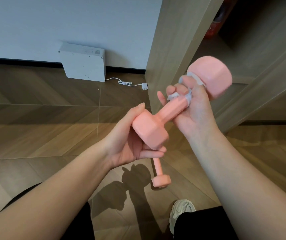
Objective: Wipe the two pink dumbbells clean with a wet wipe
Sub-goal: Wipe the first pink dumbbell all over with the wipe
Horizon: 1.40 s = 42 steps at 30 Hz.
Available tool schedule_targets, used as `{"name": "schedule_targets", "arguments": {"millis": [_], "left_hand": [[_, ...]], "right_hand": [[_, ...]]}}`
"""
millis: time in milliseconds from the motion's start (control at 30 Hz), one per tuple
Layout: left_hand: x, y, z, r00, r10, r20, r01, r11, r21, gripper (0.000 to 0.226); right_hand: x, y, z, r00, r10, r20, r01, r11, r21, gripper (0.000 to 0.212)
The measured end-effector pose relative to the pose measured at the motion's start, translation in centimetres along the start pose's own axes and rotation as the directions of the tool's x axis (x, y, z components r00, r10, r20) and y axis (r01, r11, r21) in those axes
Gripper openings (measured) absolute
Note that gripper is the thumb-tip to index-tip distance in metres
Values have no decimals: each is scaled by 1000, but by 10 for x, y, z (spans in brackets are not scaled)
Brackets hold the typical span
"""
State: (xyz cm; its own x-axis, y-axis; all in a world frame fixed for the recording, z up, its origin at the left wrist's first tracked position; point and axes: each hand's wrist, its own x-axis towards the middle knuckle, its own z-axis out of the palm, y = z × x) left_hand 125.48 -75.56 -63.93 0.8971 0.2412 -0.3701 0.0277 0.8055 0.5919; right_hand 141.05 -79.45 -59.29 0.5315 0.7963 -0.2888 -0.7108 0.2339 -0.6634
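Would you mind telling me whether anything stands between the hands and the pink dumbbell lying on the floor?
Nothing visible on the floor blocks the second dumbbell. Both hands are taken up, though: the left hand grips the held dumbbell by one head, and the right hand holds the wet wipe round its handle.

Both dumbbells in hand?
No. Left hand and right hand hold one dumbbell; the other dumbbell lies on the floor.

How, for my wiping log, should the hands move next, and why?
Probably slide the right hand, with the wet wipe, down the held dumbbell toward the left hand: the wipe wraps its handle near the far head; the lower handle is bare.
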Motion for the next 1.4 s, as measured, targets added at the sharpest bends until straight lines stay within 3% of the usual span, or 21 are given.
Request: {"name": "schedule_targets", "arguments": {"millis": [67, 133, 167, 233, 267, 300, 333, 367, 467, 567, 633, 733, 867, 1000, 1100, 1167, 1267, 1400], "left_hand": [[1, -1, 0, 996, 79, -40, -77, 996, 51, 66], [1, -6, 4, 931, 340, -133, -280, 899, 336, 60], [1, -8, 4, 848, 510, -144, -365, 759, 539, 57], [-1, -11, -2, 647, 762, -20, -353, 323, 878, 59], [-2, -12, -4, 593, 801, 79, -305, 133, 943, 64], [-1, -14, -7, 575, 807, 135, -267, 30, 963, 70], [0, -16, -6, 585, 802, 123, -251, 36, 967, 71], [0, -17, -3, 610, 791, 58, -267, 136, 954, 67], [2, -12, 7, 775, 627, -78, -437, 621, 650, 43], [-1, -1, 3, 920, 372, -124, -303, 875, 378, 59], [-5, 5, 0, 966, 221, -131, -189, 957, 220, 64], [-8, 8, -1, 987, 148, -56, -140, 982, 123, 67], [-6, 8, -3, 984, 178, -25, -176, 982, 65, 68], [-4, 6, -3, 959, 273, -72, -262, 956, 134, 58], [-4, 4, -3, 921, 371, -123, -341, 916, 211, 57], [-4, 3, -3, 898, 413, -152, -372, 896, 242, 56], [-4, 4, -4, 881, 442, -171, -393, 883, 258, 56], [-2, 8, -8, 866, 469, -173, -401, 859, 317, 49]], "right_hand": [[-1, -2, 2, 1000, -12, 7, 12, 1000, -15, 18], [1, -1, 4, 999, -7, -44, 6, 1000, -30, 20], [3, -1, 4, 997, 5, -83, -7, 1000, -26, 21], [8, 2, 3, 986, 45, -163, -44, 999, 15, 23], [10, 3, 2, 979, 65, -193, -60, 998, 37, 23], [11, 4, 1, 974, 77, -213, -67, 996, 49, 23], [12, 5, 0, 971, 74, -228, -66, 997, 46, 22], [12, 7, -1, 971, 60, -231, -56, 998, 24, 21], [7, 14, -2, 991, 7, -132, -15, 998, -62, 12], [1, 22, -4, 999, 35, 11, -33, 991, -132, 14], [-2, 26, -7, 992, 89, 85, -69, 974, -218, 20], [-8, 30, -9, 979, 172, 109, -120, 919, -376, 14], [-19, 38, -5, 976, 214, 45, -155, 822, -549, 39], [-27, 40, 1, 979, 205, 17, -158, 800, -578, 31], [-30, 39, 5, 977, 209, -31, -188, 794, -579, 66], [-31, 39, 6, 974, 225, -40, -208, 801, -561, 78], [-34, 35, 7, 962, 272, -4, -232, 813, -535, 76], [-36, 32, 5, 949, 314, -16, -254, 736, -628, 71]]}}
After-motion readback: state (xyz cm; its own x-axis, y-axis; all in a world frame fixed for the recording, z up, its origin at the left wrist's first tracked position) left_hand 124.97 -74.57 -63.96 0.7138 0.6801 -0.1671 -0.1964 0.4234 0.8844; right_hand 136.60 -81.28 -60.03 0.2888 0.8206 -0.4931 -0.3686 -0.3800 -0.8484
